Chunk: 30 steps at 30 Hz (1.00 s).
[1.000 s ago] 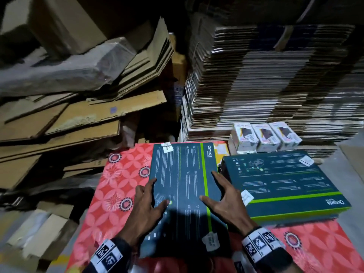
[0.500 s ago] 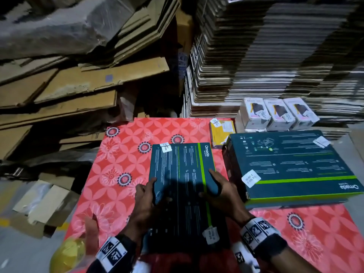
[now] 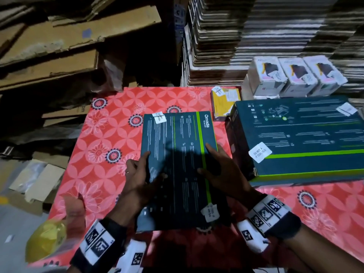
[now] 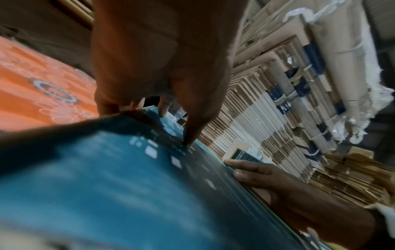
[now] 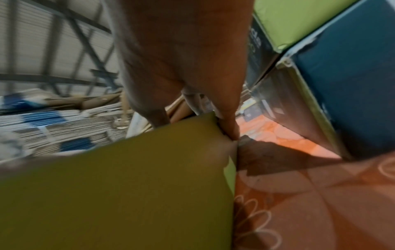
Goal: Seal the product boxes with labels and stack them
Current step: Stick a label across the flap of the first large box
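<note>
Nearest, lower left of the head view: a blurred yellow object (image 3: 46,240) with what looks like another person's thumb (image 3: 75,210) beside it; too blurred to identify further.

Both wrists wear bands with black-and-white square markers.

Left hand (image 3: 137,178) grasps the left edge of a dark teal box (image 3: 177,168); thumb on the top face, fingers wrapped round the side. The left wrist view confirms this: fingers (image 4: 162,108) curl over the box's edge.

Right hand (image 3: 222,172) grasps the right edge of the same box, thumb on top near the green stripe, fingers down the green side face. In the right wrist view the fingertips (image 5: 229,130) press at that face's far corner.

The box is flat, long axis running near to far, held over a red flowered cloth (image 3: 94,150). I cannot tell whether its underside touches the cloth. White labels: one at the far-left corner (image 3: 159,117), one at the near-right edge (image 3: 210,211).

To the right, close by but apart: a larger teal box (image 3: 299,138) of the same design on the cloth, with a white label (image 3: 260,152) at its near-left part and another (image 3: 346,108) at the far right.

Farther: a small yellow box (image 3: 225,102) just beyond the big box's far-left corner. Three small white boxes (image 3: 293,75) in a row, far right.

Farthest: stacks of flattened cardboard (image 3: 236,36) behind, loose cardboard sheets (image 3: 59,46) at far left.
</note>
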Motion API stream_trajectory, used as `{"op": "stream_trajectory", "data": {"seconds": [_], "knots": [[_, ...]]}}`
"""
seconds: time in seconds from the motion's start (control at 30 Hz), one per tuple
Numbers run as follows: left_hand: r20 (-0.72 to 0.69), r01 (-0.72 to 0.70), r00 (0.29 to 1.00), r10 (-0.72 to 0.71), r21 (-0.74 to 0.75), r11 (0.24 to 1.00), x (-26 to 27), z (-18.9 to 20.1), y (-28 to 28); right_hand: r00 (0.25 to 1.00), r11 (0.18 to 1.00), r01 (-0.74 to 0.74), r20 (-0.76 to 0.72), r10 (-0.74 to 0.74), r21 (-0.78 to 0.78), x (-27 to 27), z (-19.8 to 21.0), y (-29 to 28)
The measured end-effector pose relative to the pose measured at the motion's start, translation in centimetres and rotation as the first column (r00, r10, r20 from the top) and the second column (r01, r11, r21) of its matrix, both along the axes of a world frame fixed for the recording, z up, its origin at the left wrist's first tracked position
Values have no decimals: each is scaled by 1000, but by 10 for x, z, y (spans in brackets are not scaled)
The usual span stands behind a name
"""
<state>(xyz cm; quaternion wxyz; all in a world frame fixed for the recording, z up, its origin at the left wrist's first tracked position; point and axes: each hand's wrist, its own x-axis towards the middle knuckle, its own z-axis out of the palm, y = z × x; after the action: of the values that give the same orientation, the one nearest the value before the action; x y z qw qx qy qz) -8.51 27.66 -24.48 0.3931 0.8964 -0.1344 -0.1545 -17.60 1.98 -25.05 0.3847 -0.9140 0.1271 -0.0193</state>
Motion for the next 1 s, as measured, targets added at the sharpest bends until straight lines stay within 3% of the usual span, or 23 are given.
{"op": "stream_trajectory", "data": {"seconds": [0.27,0.4,0.63,0.87,1.0], "knots": [[73,83,992,-101,217,973,2,15,2,996,992,-57,55,64,-109,-4,-9,-4],[54,165,981,-188,292,942,-1,22,5,994,977,-110,-35,105,-185,2,4,-12],[5,283,941,-338,535,796,18,33,8,982,948,-180,-98,159,-264,-6,27,-6],[132,244,914,-384,577,780,-6,38,0,987,866,-150,-116,107,-478,-5,31,0],[212,224,881,-422,599,769,-22,36,-1,995,865,-91,-81,58,-494,-24,38,12]]}}
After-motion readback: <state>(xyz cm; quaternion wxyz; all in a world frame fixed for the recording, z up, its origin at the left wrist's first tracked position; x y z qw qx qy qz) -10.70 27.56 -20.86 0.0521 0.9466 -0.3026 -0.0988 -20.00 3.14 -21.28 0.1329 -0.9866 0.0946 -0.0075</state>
